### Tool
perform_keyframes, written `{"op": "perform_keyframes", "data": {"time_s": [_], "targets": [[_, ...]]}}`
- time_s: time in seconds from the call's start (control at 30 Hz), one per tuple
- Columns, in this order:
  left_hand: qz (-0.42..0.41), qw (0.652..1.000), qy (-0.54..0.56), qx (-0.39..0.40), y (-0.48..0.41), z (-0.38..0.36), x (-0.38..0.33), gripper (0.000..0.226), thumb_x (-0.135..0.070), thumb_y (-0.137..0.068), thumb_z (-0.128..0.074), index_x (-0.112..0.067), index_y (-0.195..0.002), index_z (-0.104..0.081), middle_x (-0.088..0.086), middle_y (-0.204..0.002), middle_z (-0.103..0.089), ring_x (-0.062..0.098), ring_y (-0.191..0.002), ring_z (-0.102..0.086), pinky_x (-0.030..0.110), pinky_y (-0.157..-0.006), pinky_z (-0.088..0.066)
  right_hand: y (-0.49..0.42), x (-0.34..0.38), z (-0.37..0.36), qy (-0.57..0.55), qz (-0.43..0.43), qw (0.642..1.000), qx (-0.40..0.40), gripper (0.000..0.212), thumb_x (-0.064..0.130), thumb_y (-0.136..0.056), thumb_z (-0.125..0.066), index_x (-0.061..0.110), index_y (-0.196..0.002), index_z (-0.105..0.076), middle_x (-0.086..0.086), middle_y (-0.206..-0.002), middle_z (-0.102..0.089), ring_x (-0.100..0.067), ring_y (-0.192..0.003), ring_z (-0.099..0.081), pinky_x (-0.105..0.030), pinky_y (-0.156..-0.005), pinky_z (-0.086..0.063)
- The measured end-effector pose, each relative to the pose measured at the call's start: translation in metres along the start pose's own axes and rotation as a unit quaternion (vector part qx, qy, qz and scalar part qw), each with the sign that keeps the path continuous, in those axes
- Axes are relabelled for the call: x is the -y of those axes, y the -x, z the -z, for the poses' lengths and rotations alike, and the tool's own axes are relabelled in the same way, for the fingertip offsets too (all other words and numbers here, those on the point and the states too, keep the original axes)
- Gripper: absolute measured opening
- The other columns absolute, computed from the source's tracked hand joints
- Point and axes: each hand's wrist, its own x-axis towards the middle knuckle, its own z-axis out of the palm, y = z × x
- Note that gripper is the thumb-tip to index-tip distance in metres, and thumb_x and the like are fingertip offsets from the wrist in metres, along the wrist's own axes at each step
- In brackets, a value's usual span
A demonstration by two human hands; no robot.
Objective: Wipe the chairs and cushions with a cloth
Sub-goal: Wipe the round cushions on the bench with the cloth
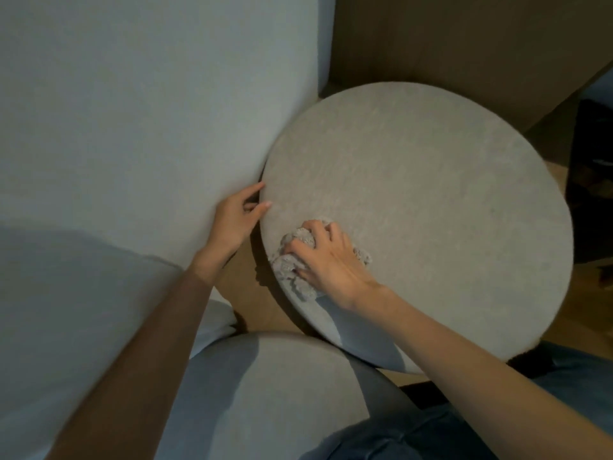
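A large round grey cushion [431, 210] fills the middle and right of the view, tilted toward me. My right hand [326, 260] grips a crumpled grey cloth [292, 260] and presses it onto the cushion near its lower left edge. At the cushion's left rim my left hand [237, 219] holds the edge, thumb on the top face and fingers curled behind it. A pale upholstered chair back [132, 127] stands to the left, touching the cushion's rim.
A second rounded grey seat [265, 393] lies below the cushion, close to my body. Brown cardboard [464, 44] stands behind the cushion. Wooden floor [590, 310] and a dark object [593, 180] show at the right edge. My jeans [414, 436] are at the bottom.
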Motion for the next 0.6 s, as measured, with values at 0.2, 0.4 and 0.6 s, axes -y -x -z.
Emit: {"op": "perform_keyframes", "data": {"time_s": [0.2,0.4,0.6], "targets": [[0.001,0.999,0.029,-0.021,-0.007,-0.002,0.004,0.038,-0.008,-0.091,-0.060,-0.012,-0.129,-0.057,-0.001,-0.119,-0.060,-0.004,-0.091,-0.059,0.004,-0.079,-0.046,-0.069,-0.015,0.001,-0.013,-0.038,0.999,-0.021,0.034,0.029,-0.092,-0.055,0.023,-0.125,-0.049,-0.014,-0.137,-0.033,-0.034,-0.113,-0.033,-0.042,-0.089,-0.035],[0.025,0.999,0.034,-0.024,-0.009,-0.004,-0.001,0.033,-0.005,-0.090,-0.060,-0.011,-0.123,-0.058,-0.002,-0.113,-0.060,0.008,-0.104,-0.057,0.010,-0.079,-0.044,-0.126,-0.039,0.007,-0.040,-0.104,0.991,-0.078,0.028,0.028,-0.094,-0.052,0.019,-0.120,-0.050,-0.015,-0.137,-0.033,-0.034,-0.115,-0.032,-0.041,-0.093,-0.031],[0.062,0.998,0.025,-0.021,-0.008,-0.003,-0.012,0.042,-0.004,-0.089,-0.061,-0.017,-0.129,-0.054,-0.003,-0.114,-0.057,0.011,-0.100,-0.057,0.023,-0.087,-0.046,-0.180,-0.077,0.026,-0.036,-0.227,0.966,-0.115,0.028,0.029,-0.097,-0.049,0.020,-0.124,-0.049,-0.016,-0.145,-0.027,-0.036,-0.124,-0.029,-0.041,-0.100,-0.028]]}}
